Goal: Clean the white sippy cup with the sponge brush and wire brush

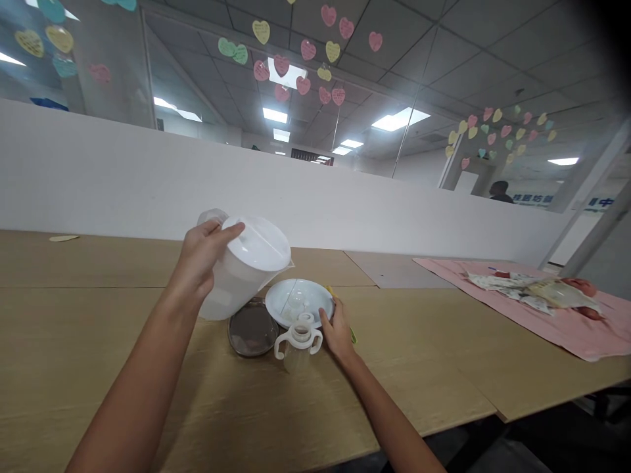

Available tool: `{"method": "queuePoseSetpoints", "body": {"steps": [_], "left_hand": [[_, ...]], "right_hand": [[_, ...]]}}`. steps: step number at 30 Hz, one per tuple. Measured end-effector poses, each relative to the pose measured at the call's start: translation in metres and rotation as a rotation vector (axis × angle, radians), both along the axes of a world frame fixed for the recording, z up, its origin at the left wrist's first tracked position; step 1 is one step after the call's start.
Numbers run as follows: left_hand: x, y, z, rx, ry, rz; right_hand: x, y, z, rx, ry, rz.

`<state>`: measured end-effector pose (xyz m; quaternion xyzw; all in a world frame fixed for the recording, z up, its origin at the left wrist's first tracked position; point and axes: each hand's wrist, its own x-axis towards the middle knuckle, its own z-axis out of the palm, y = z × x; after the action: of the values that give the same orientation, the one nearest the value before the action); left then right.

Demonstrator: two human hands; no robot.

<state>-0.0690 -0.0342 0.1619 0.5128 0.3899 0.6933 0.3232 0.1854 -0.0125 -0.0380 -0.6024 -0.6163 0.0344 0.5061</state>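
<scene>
My left hand (pixel 200 256) is closed round the handle of a white translucent pitcher (pixel 236 286), thumb resting on its white lid. The pitcher is tilted, its spout toward a white bowl (pixel 279 294). Clear and white bottle parts (pixel 296 301) lie in the bowl. My right hand (pixel 338 328) grips the bowl's right rim, thumb on the near side. In front of the bowl stands an uncapped clear baby bottle (pixel 297 355) with two white handles. A dark oval tray (pixel 253 330) lies left of it. Something yellow-green (pixel 353 336) shows partly behind my right hand.
A pink cloth (pixel 532 318) covers the table's right end, with a doll-like figure and patterned fabric (pixel 517 289) on it. A white wall (pixel 123 177) with glass above borders the wooden table (pixel 73 368). A person (pixel 500 190) is visible beyond the glass.
</scene>
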Motion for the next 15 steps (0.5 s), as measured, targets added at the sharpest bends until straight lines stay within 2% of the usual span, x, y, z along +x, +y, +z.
{"method": "queuePoseSetpoints", "body": {"steps": [3,6,8,11,15], "left_hand": [[-0.002,-0.012,0.006,-0.001,0.042,-0.078],[0.006,-0.029,0.011,0.037,0.253,-0.111],[0.015,-0.039,0.011,0.066,0.468,-0.079],[0.03,-0.048,0.006,0.114,0.798,0.038],[0.046,-0.049,-0.003,0.195,1.059,0.108]], "right_hand": [[0.0,0.002,-0.002,-0.001,0.02,0.021],[0.0,0.002,-0.002,0.019,0.048,0.08],[0.0,0.001,0.0,0.036,0.066,0.117],[0.0,-0.001,0.002,0.053,0.085,0.139],[0.001,0.0,0.002,0.055,0.086,0.141]]}}
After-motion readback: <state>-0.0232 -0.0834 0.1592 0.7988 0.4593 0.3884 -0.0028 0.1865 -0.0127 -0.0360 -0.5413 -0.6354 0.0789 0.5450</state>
